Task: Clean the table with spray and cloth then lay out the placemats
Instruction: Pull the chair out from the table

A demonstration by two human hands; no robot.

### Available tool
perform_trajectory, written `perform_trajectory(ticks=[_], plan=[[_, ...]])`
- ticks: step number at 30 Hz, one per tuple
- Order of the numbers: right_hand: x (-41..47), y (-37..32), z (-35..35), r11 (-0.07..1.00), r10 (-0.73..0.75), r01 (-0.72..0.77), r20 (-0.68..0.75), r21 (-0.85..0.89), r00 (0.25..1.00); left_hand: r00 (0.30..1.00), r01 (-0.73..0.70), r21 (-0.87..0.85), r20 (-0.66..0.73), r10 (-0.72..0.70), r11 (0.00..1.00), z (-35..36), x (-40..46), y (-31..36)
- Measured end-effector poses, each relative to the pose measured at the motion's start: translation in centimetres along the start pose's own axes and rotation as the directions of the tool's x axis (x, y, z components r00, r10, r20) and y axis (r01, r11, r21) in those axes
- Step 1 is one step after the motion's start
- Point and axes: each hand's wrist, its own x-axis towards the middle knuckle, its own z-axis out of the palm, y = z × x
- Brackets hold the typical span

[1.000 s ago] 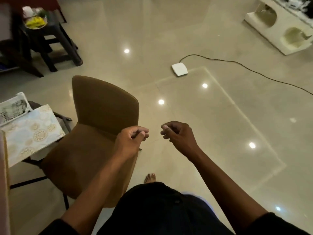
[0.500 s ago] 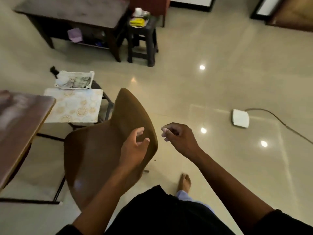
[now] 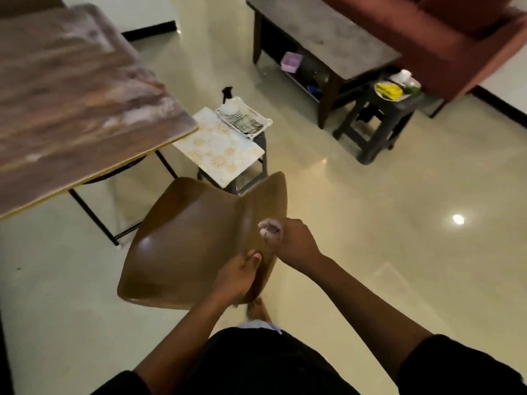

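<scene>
I swung round to the table [image 3: 85, 89] and placemats [image 3: 219, 148]; left hand [image 3: 238, 276] opened loosely, right hand [image 3: 288, 242] probably curled empty.

head-worn view, steeply down, hands [image 3: 268, 258] close

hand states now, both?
Left hand: open, fingers on the chair back.
Right hand: curled shut, nothing visible in its grip.

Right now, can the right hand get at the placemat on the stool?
Probably not without stepping closer: the right hand is curled, holding nothing, and the brown chair stands between it and the placemat.
</scene>
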Motion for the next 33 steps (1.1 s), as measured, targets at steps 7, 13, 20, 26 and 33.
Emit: perform_trajectory(ticks=[7, 13, 20, 26, 33], plan=[[6.6, 0.0, 0.9, 0.861, -0.194, 0.336, 0.364, -0.382, 0.911, 0.996, 0.088, -0.052, 0.014, -0.087, 0.995, 1.7, 3.7, 0.6], [12.0, 1.0, 2.0, 0.543, -0.179, 0.576, 0.585, -0.612, 0.791, 0.981, 0.192, 0.010, -0.025, -0.192, 0.981, 1.9, 5.9, -0.5], [19.1, 1.3, 3.9, 0.387, -0.014, 0.607, 0.654, -0.694, 0.757, 0.827, 0.557, -0.061, -0.050, -0.560, 0.828, 2.4, 8.9, -2.4], [25.3, 0.9, 5.0, 0.353, 0.142, 0.528, 0.602, -0.772, 0.786, 0.523, 0.745, -0.456, -0.053, -0.851, 0.486, 2.8, 8.6, -2.9], [29.6, 1.7, 4.7, 0.467, 0.123, 0.509, 0.623, -0.723, 0.772, 0.484, 0.611, -0.694, -0.052, -0.873, 0.380, 2.9, 7.3, -3.5]])
